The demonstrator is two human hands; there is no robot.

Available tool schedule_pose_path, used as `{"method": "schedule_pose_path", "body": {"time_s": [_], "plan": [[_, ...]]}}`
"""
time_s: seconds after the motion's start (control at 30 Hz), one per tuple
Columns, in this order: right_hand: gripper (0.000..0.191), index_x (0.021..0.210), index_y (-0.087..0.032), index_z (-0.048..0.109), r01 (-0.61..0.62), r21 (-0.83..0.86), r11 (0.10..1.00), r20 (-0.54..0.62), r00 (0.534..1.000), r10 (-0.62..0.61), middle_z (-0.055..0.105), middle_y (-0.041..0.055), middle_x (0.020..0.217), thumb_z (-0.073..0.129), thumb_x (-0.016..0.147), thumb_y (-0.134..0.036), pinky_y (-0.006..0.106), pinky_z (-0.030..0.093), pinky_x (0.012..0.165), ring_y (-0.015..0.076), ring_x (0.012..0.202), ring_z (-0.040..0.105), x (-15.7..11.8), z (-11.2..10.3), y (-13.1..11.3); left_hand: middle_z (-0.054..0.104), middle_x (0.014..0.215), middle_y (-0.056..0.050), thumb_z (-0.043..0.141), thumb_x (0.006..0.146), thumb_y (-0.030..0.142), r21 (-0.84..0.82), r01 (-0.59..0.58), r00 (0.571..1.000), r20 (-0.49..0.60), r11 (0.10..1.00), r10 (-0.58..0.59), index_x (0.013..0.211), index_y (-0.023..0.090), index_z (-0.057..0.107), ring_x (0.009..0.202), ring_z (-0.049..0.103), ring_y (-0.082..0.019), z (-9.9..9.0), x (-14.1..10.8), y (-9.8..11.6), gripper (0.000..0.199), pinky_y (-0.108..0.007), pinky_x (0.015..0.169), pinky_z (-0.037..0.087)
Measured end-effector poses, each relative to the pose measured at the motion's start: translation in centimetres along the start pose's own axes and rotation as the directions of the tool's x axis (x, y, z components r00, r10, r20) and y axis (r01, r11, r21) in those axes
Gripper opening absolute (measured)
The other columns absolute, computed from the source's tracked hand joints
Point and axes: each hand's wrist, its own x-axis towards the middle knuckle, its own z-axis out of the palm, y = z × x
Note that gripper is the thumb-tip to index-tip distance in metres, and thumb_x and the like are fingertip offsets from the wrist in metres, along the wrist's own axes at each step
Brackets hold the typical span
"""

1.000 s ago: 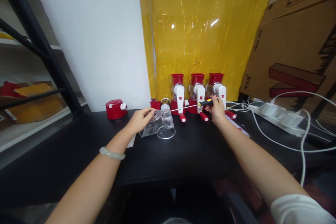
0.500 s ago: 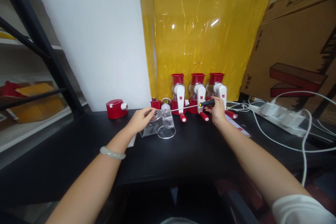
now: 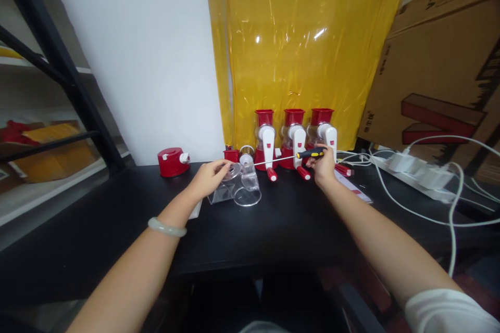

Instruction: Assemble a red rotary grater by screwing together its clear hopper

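My left hand [image 3: 211,177] is closed on the upper left of a clear plastic grater housing [image 3: 247,196], which rests on the black table. In my right hand [image 3: 322,165] is a screwdriver [image 3: 310,153] with a black and yellow handle, held nearly level. Its long metal shaft points left, and the tip meets the upper part of the clear housing; the exact contact spot is too small to make out. Just behind the housing stand a metal grating drum [image 3: 246,154] and a small red part [image 3: 231,155].
Three red and white rotary graters [image 3: 267,140] with cranks stand along the back. A red grater base [image 3: 174,162] sits at the left. White cables and a power strip [image 3: 420,174] lie at the right, near a large cardboard box [image 3: 437,73]. A paper [image 3: 353,187] lies behind my right forearm.
The screwdriver handle has turned a little, showing more of its yellow side. My right fingers have shifted slightly on it. The housing and my left hand stay nearly in place.
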Motion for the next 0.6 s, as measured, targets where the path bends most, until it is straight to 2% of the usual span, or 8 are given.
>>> {"method": "schedule_pose_path", "body": {"time_s": [0.17,0.3,0.43,0.5,0.6], "plan": [[0.018,0.095,-0.025,0.048,-0.006,-0.019,1.0,-0.006,1.0,0.006,0.045,-0.0126,0.047,0.05,0.09,-0.043,0.018,0.036,0.034,0.0093,0.031,0.043,0.15,0.25,-0.13,0.079,0.1,-0.006,0.047,0.097,0.053,0.02,-0.006,1.0,0.002,1.0,0.006,0.107,0.018,0.075,0.088,0.072,-0.025,0.03,-0.01,-0.16,0.046,-0.031,0.078,0.054],[0.033,0.088,-0.026,0.042,-0.014,-0.031,0.999,0.011,1.0,0.014,0.036,-0.0155,0.044,0.061,0.087,-0.053,0.018,0.032,0.033,0.0081,0.03,0.039,0.36,0.3,-0.08,0.079,0.101,-0.006,0.047,0.097,0.053,0.009,-0.005,1.0,0.01,1.0,0.005,0.107,0.018,0.075,0.089,0.072,-0.025,0.03,-0.06,-0.01,0.046,-0.031,0.078,0.054],[0.045,0.085,-0.027,0.039,0.048,-0.083,0.995,0.013,0.999,-0.047,0.04,-0.0147,0.046,0.064,0.083,-0.064,0.018,0.03,0.032,0.0072,0.03,0.038,0.41,0.14,-0.09,0.079,0.101,-0.007,0.047,0.097,0.054,0.0,0.012,1.0,0.01,1.0,-0.012,0.108,0.018,0.075,0.09,0.072,-0.025,0.0,-0.09,0.14,0.046,-0.031,0.078,0.054],[0.046,0.084,-0.026,0.04,0.04,-0.135,0.99,0.003,0.999,-0.04,0.041,-0.0137,0.045,0.061,0.083,-0.067,0.018,0.03,0.031,0.0079,0.03,0.038,0.43,0.06,-0.15,0.079,0.1,-0.007,0.047,0.097,0.054,0.0,0.013,1.0,0.012,1.0,-0.013,0.108,0.018,0.075,0.09,0.072,-0.025,-0.01,-0.08,0.17,0.046,-0.031,0.078,0.054],[0.043,0.084,-0.025,0.045,-0.086,-0.179,0.98,-0.018,0.996,0.084,0.045,-0.0088,0.042,0.043,0.093,-0.066,0.02,0.035,0.032,0.0113,0.03,0.044,0.48,0.02,-0.3,0.079,0.099,-0.006,0.047,0.097,0.053,0.015,0.002,1.0,0.01,1.0,-0.002,0.108,0.018,0.075,0.087,0.072,-0.025,-0.02,-0.08,0.18,0.046,-0.031,0.078,0.054]]}}
